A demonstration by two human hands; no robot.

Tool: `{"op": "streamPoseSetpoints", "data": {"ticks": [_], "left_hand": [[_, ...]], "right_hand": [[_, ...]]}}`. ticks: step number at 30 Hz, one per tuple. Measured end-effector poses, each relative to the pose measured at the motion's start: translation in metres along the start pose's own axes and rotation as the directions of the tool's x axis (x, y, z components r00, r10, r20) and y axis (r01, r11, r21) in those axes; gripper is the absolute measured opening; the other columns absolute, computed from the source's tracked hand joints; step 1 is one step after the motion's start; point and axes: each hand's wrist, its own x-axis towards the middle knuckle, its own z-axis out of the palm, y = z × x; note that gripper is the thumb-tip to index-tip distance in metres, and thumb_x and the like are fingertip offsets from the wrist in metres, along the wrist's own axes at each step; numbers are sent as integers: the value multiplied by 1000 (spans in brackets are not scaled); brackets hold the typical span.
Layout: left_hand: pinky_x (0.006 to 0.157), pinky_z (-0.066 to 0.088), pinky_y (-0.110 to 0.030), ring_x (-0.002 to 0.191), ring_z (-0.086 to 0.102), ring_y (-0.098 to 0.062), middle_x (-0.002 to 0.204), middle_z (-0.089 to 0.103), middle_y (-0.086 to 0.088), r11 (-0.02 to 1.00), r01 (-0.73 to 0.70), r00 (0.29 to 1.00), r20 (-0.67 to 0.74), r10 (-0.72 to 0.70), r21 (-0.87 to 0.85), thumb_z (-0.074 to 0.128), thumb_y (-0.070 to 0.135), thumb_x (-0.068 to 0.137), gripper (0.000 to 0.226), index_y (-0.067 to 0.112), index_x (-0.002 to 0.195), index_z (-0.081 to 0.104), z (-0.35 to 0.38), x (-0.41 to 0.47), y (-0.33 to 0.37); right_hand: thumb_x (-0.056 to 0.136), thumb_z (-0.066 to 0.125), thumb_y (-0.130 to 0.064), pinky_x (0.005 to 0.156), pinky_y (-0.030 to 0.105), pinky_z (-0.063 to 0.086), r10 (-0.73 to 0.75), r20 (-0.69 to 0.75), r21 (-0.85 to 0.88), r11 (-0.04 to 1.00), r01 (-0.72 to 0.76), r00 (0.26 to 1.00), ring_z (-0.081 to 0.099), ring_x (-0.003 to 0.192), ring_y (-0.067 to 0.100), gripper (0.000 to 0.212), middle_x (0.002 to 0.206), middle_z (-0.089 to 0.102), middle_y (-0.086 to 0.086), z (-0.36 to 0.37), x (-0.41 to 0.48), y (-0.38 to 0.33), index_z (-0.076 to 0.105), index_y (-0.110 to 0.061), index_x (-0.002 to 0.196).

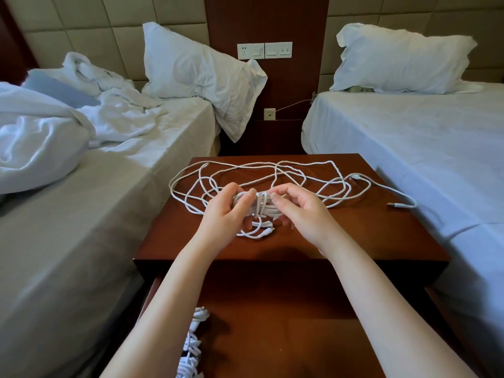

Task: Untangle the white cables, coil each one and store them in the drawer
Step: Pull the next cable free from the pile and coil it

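A coiled bundle of white cable (261,207) is held above the brown nightstand top (354,230). My left hand (227,211) grips its left end. My right hand (298,211) pinches a strand wound across its middle, fingers curled. Loose plug ends (261,230) hang under the bundle onto the wood. Behind the hands, tangled white cables (275,173) spread over the nightstand, one connector (394,204) lying past the right edge on the bed. The drawer (272,323) is pulled open below, with coiled white cables (192,347) lying at its left side, partly hidden by my left forearm.
A bed with a rumpled duvet (41,137) and pillow (196,75) lies left; a made bed (422,137) with pillow (403,58) lies right. Wall sockets (264,50) sit on the dark headboard panel behind, with a thin cord (294,103) from a lower socket.
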Motion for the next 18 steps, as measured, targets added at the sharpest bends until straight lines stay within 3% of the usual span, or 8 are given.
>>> {"op": "streamPoseSetpoints", "data": {"ticks": [5,8,10,14,18], "left_hand": [[50,39,-20,46,47,-6,53,54,-2,997,-16,1000,-20,17,76,41,27,101,30,7,81,52,-4,-14,-1],[55,40,-26,48,48,-10,49,52,1,996,-14,1000,-18,16,90,39,26,102,34,11,74,49,-11,-34,-3],[55,39,-28,47,47,-10,48,51,1,995,-2,1000,-9,3,96,40,26,102,36,6,74,50,-17,-50,-10],[54,36,-25,46,46,-10,49,53,-2,990,74,996,37,-79,117,39,28,102,40,-3,80,52,-22,-82,-21],[61,44,-26,63,54,-12,69,60,-1,959,156,987,-16,-157,237,38,36,101,42,4,83,60,-30,-106,-28]], "right_hand": [[94,58,-38,95,30,47,-60,58,-74,995,64,997,56,105,4,22,106,63,-18,3,-9,-10,65,-32,113],[91,61,-41,101,33,43,-51,126,-150,986,70,991,50,121,7,26,127,59,-13,11,-23,-13,64,-34,116],[90,63,-41,94,27,43,-29,165,-176,983,59,986,50,117,5,28,128,58,-12,18,-37,-14,63,-35,117],[88,66,-37,68,7,39,1,183,-210,977,38,983,55,87,-8,20,100,62,-18,36,-68,-14,64,-32,108],[89,63,-37,70,18,47,118,226,-276,960,-53,967,59,86,3,12,95,65,-12,53,-90,-2,66,-31,99]]}}
